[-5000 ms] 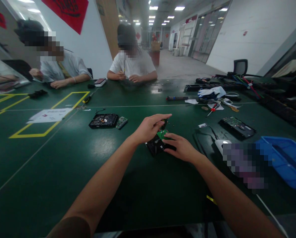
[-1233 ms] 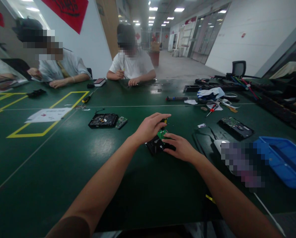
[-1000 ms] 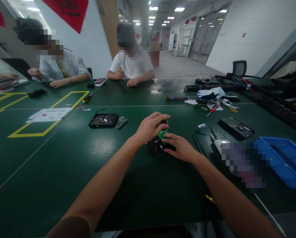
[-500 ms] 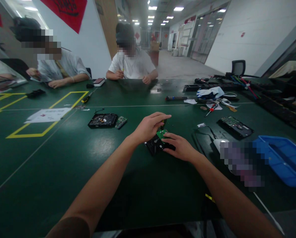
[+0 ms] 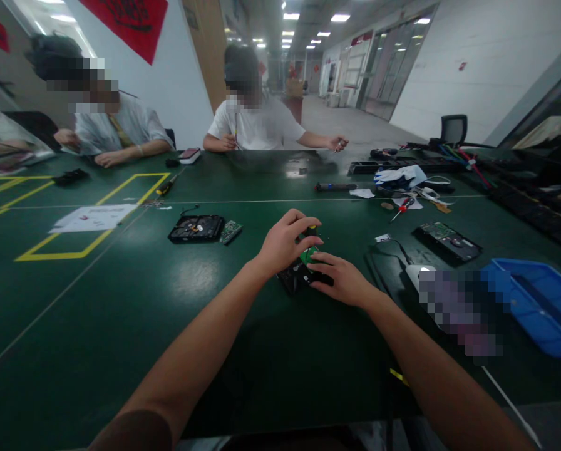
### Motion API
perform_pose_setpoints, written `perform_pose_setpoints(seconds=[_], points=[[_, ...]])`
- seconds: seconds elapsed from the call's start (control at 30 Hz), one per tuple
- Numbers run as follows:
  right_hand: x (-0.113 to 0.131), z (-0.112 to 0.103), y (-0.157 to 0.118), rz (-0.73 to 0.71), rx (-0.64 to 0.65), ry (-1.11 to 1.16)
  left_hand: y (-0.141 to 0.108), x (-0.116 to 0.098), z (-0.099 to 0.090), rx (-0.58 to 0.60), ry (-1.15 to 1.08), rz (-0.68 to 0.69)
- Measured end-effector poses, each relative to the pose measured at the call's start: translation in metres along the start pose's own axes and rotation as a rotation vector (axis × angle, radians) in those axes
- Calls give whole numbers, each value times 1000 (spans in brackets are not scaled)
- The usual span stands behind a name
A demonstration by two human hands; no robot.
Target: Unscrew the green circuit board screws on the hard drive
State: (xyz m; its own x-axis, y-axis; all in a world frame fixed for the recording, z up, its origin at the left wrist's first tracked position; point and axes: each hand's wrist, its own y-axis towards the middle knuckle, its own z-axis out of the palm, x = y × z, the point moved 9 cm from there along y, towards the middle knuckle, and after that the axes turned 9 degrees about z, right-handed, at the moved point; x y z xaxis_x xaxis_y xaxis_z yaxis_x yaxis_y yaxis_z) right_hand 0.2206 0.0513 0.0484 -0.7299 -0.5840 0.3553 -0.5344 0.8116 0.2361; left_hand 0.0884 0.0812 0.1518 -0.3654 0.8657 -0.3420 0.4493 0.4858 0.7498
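Observation:
A black hard drive [image 5: 290,278] with a green circuit board [image 5: 307,254] lies on the dark green table in front of me. My left hand [image 5: 290,239] is closed around the handle of a small screwdriver [image 5: 312,231], yellow at its top, which stands upright over the board. The screwdriver's tip is too small to make out. My right hand [image 5: 339,277] rests on the drive's right side, its fingers spread over the board's edge and gripping the drive.
To the left lie an opened drive [image 5: 196,228] and a loose circuit board [image 5: 231,232]. On the right are another drive [image 5: 447,242], a blue tray [image 5: 538,300], a cable and a red screwdriver [image 5: 403,207]. Two people sit across the table [image 5: 121,300].
My left fingers have shifted on the screwdriver, the index finger bending and the yellow top coming into view. Across the table, one person's hand has reached out to the right.

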Motion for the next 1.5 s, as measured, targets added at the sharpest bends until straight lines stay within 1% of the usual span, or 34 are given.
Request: perform_pose_setpoints(seconds=[0.13, 0.3, 0.43, 0.6, 0.7, 0.83, 0.9, 1.1, 1.2, 1.33, 1.5], points=[[0, 1, -1, -8, 0, -3, 1, 0, -2, 15, -43, -10], [-1, 2, -2, -8, 0, 3, 2, -3, -1, 97, -114, 12], [0, 0, -2, -8, 2, 12, 3, -4, -4, 104, -144, 12], [1, -3, -2, -4, -14, 32, 2, -3, -2, 146, -213, 25], [2, -4, -1, -7, -20, 42, 1, -1, -2, 134, -201, 16], [1, -2, -1, -4, -10, 22, 1, 4, -5, 55, -78, -26], [1, -1, -1, 0, -4, 11, 0, 4, -4, 45, -59, -30], [2, -2, -1, -7, -2, 18, 1, 1, -2, 49, -85, -40], [2, -3, -1, -2, -14, 29, 1, 1, -1, 80, -120, -42], [2, -2, -1, -4, -13, 33, -1, 2, 6, 133, -204, -35], [2, -2, -1, -11, -16, 45, 0, -3, 6, 146, -211, 5]])
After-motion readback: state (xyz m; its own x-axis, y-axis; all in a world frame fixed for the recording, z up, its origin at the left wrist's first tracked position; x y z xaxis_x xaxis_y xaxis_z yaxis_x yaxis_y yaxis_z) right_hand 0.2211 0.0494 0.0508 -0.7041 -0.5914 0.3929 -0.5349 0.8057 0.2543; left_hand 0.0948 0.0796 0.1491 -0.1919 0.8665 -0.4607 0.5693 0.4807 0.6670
